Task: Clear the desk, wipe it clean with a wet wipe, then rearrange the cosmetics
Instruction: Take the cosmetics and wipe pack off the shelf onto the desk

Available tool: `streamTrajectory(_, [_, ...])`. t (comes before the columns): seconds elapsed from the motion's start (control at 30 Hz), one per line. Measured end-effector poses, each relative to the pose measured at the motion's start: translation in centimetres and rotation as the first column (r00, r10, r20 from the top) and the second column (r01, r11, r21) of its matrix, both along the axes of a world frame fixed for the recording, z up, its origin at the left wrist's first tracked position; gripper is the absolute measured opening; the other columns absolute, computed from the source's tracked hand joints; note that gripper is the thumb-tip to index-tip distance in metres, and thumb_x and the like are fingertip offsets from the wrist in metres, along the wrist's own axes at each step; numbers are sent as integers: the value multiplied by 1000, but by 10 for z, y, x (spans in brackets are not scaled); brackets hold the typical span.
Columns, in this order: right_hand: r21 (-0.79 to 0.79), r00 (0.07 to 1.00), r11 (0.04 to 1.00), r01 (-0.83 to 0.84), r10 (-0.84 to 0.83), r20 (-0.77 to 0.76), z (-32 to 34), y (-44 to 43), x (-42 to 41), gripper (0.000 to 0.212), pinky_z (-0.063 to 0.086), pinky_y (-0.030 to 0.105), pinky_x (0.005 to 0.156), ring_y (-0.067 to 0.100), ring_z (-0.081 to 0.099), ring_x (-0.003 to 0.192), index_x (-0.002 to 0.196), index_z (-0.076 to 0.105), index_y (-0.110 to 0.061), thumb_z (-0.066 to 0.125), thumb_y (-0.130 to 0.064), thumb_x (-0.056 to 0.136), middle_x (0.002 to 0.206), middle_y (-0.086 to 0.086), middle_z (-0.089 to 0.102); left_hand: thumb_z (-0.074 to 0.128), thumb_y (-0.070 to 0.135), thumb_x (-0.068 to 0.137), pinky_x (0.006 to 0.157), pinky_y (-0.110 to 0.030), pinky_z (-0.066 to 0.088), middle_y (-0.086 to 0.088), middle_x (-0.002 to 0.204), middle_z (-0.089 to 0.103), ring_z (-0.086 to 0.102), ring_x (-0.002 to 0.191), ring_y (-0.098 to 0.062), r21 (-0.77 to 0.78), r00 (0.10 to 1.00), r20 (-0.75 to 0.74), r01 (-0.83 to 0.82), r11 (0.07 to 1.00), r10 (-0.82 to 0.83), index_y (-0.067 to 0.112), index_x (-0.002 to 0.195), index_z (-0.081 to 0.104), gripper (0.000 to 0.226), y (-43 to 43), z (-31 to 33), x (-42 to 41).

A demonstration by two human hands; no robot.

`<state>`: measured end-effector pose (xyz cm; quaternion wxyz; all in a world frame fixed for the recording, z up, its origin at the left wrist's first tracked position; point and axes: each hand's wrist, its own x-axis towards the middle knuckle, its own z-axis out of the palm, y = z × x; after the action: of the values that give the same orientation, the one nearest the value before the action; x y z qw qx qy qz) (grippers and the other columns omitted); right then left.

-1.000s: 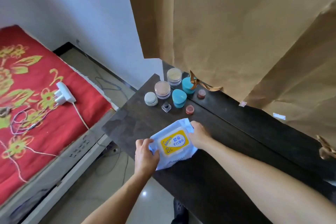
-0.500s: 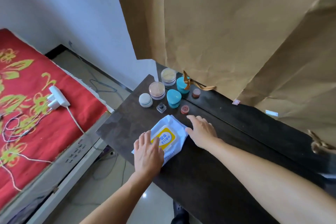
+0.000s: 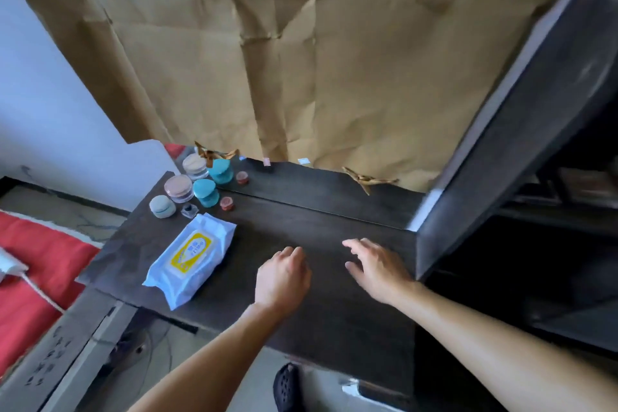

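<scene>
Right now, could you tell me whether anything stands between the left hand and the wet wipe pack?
Nothing visible does. Only bare desk lies between the left hand and the wet wipe pack to its left; the cosmetic jars sit beyond the pack, near the far corner.

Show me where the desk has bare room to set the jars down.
Bare: the wide middle of the desk between the wet wipe pack and the dark panel on the right, beyond the left hand and right hand; also the back strip under the brown paper. Crowded: the back left corner, jars clustered right beside the pack.
</scene>
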<state>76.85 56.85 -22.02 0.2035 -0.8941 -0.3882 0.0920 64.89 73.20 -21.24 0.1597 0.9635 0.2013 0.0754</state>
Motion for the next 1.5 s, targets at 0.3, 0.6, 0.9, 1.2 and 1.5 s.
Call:
streamTrajectory(0.3, [168,969,966,197,-218,116,45,-202,-10,32,51,27,67,11,66,89,117,61,-22,64,-26,86,103,-8,65,64,20,77,50,-27,40,2,73,59,60,68,-22,58,940,153,300,952,-305,17,74,53,12,-176,37,24])
streamTrajectory(0.6, [467,788,829,306,-496,364,117,-310,22,19,54,31,59,14,64,75,98,69,-15,67,-19,80,83,-6,66,52,20,82,65,-32,50,-3,92,59,55,83,-22,160,729,443,509,846,-522,12,93,63,17,-269,107,88])
streamTrajectory(0.9, [197,749,845,496,-532,394,171,-316,91,52,42,42,100,29,39,128,137,43,-12,53,-38,93,139,10,44,35,47,97,117,-42,14,-21,155,14,9,145,-34,220,921,39,370,903,-387,4,146,22,67,-285,143,171])
streamTrajectory(1.2, [-128,704,742,658,-545,455,152,-291,96,66,32,48,106,40,21,140,145,29,-12,34,-54,95,152,22,25,37,53,94,117,-45,12,-22,155,13,12,143,-37,456,906,-15,383,803,-424,5,149,11,77,-279,122,156])
streamTrajectory(1.5, [-66,681,725,686,-607,411,152,-299,65,55,41,47,91,41,37,127,124,38,-14,52,-47,82,151,25,24,78,9,58,83,-43,51,-15,109,61,58,96,-35,514,850,111,394,762,-514,9,109,58,55,-268,123,142])
